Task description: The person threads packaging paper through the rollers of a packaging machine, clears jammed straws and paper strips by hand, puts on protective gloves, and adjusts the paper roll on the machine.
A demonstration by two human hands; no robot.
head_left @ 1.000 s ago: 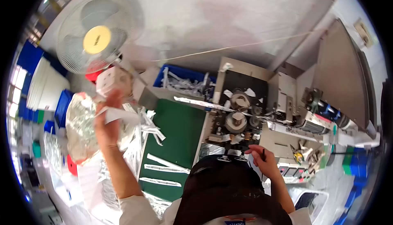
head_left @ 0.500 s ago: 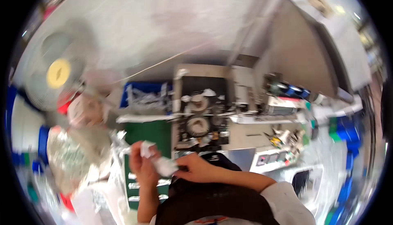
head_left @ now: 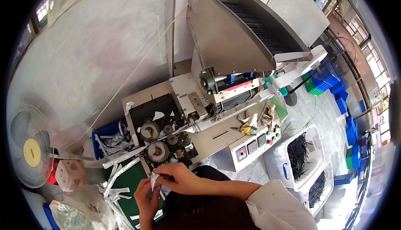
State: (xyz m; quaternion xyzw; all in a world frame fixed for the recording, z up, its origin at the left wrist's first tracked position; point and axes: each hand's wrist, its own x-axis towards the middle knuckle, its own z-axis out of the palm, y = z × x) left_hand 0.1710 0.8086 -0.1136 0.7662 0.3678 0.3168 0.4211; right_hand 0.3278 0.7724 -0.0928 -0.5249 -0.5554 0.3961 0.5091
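Between my two hands is a small crumpled white piece (head_left: 154, 180), thin like paper or film; its exact kind is unclear. My left hand (head_left: 147, 198) pinches it from below, fingers bent. From the right, my right hand (head_left: 180, 178) grips its upper part between thumb and fingers. Both hands are just in front of a machine's roller unit, where metal rollers (head_left: 158, 152) sit on a black plate. A long white strip (head_left: 121, 157) runs out of the rollers to the left. Below the hands, more white strips lie on a green surface (head_left: 130, 180).
A metal hopper (head_left: 234, 33) holding dark rods rises above the machine. Yellow-handled pliers (head_left: 246, 130) and gloves (head_left: 267, 115) lie by the control panel (head_left: 252, 146). White bins (head_left: 319, 146) of black sticks stand at right. A fan (head_left: 31, 150) and a blue crate (head_left: 98, 146) are at left.
My view has swung to the right and sharpened, bringing more of the hopper and bins into sight. My hands have come closer together on the white piece, of which less shows.
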